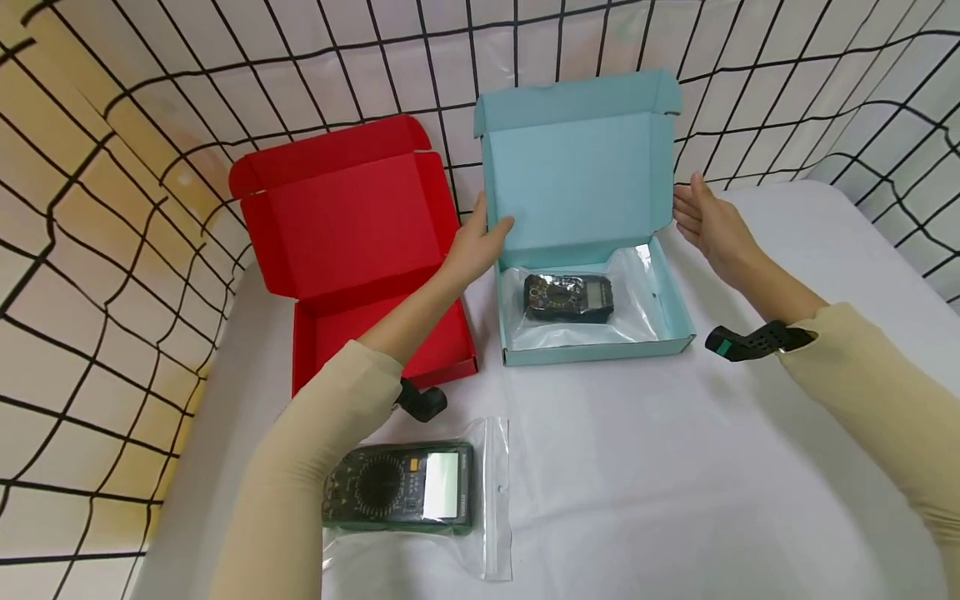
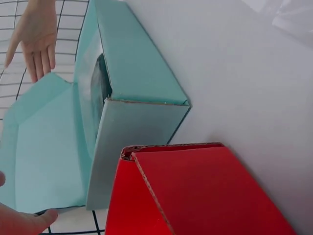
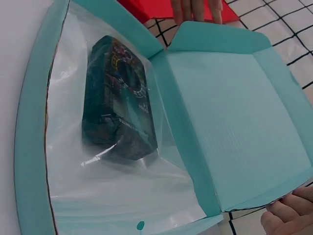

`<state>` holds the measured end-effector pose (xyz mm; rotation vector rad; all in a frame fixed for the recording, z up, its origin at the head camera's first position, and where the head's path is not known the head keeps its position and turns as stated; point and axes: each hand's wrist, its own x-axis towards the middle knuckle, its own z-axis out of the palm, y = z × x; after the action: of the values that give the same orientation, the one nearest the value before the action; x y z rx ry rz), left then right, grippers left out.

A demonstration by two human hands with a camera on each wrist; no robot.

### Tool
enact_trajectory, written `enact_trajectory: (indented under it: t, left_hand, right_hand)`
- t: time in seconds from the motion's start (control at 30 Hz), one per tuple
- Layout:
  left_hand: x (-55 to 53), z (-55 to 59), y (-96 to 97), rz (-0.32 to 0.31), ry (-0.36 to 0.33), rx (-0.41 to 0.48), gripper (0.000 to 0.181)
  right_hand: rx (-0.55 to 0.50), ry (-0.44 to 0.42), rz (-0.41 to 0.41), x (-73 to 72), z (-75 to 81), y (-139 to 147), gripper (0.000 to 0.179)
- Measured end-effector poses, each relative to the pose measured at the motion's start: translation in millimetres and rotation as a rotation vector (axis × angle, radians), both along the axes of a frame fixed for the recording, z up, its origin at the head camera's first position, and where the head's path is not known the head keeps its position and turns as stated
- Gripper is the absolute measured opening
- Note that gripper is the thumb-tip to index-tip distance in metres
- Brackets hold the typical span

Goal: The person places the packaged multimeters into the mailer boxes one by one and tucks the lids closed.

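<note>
Nearer multimeter (image 1: 397,489): digital, face up toward the near left corner of the tabletop (image 1: 637,467), perhaps kept apart to leave the boxes within reach; the left sleeve (image 1: 315,425) hides one end.
Clear zip bag (image 1: 497,500): wraps that meter, probably against dust and scratches; its closure side faces right.
Red carton (image 1: 457,373): toward the far left corner of the tabletop, its lid raised and apparently leaning back on the wire.
Turquoise carton (image 1: 600,353): right of the red one, near the tabletop's far edge, walls down flat and mouth upward, which seems to keep the contents in plain sight.
Smaller multimeter (image 1: 567,297): inside the turquoise carton, face up in a clear plastic bag (image 1: 633,287) that spreads over the carton's floor.
Left hand (image 1: 477,242): at the turquoise lid's left edge, thumb spread from the fingers; how firmly it touches, I cannot tell.
Right hand (image 1: 712,225): fingers extended beside the right edge, so the pair presumably steadies the turquoise lid (image 1: 577,183) evenly.
Writing: dial and casing marks show on both meters (too small or blurred to read); I can make out no brand.
Wire mesh (image 1: 423,36): rises behind the tabletop's far edge.
</note>
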<state>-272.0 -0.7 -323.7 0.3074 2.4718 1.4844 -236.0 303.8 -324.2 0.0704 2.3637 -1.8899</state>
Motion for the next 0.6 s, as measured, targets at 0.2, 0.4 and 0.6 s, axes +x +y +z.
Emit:
enact_trajectory:
  t: [0.2, 0.4, 0.6]
  left_hand:
    - [7.9, 0.1, -5.1, 0.029, -0.028, 0.014, 0.062]
    - [14.8, -2.4, -10.5, 0.026, 0.019, -0.039, 0.066]
    - [21.6, -5.8, -10.2, 0.008, 0.071, -0.079, 0.065]
  right_hand:
    - [-0.071, -0.008, 0.006, 9.1, 1.0, 2.9, 0.084]
    - [-0.097, -0.019, 0.011, 16.7, 0.2, 1.7, 0.083]
    - [-0.062, -0.038, 0.021, 24.0, -1.2, 1.8, 0.083]
